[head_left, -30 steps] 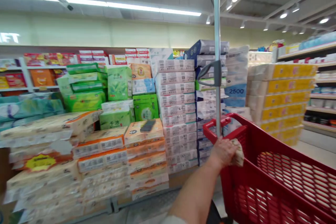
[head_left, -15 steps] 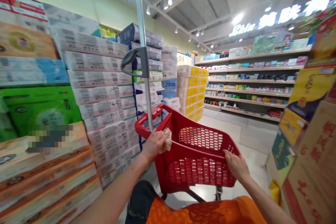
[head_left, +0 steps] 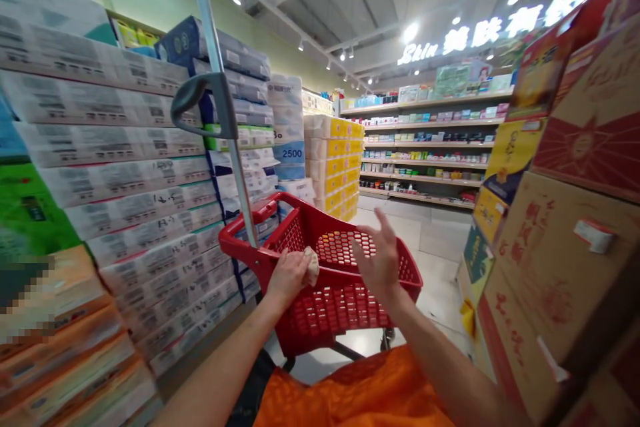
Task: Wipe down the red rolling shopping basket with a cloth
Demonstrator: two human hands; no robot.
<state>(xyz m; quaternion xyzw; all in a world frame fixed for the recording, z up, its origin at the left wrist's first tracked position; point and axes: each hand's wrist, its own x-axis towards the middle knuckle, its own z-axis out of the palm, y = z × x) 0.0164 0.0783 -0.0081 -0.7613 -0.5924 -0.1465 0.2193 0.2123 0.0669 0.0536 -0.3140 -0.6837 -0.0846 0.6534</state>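
A red plastic shopping cart (head_left: 297, 340) stands sideways in front of me, its basket wall full of small openings. My left hand (head_left: 286, 278) rests on the near rim, closed around a crumpled cream-coloured cloth (head_left: 311, 267). My right hand (head_left: 379, 259) is raised in front of the basket's near side, holding nothing, with its fingers apart. A metal pole (head_left: 242, 195) with a grey loop handle (head_left: 229, 107) rises by the cart's push-bar end. Orange clothing covers my lap below.
Tall stacks of wrapped paper packs (head_left: 145, 173) line the left side. Yellow-and-white packs (head_left: 333, 163) stand beyond the cart. Cardboard cartons (head_left: 550, 260) are piled close on the right. Shelves of small boxed goods (head_left: 430, 143) stretch across the back, with pale floor tiles before them.
My right hand has let go of the cart's right-hand rim and lifted up and inward, fingers spreading. My left hand keeps the cloth at the rim. The view has turned right.
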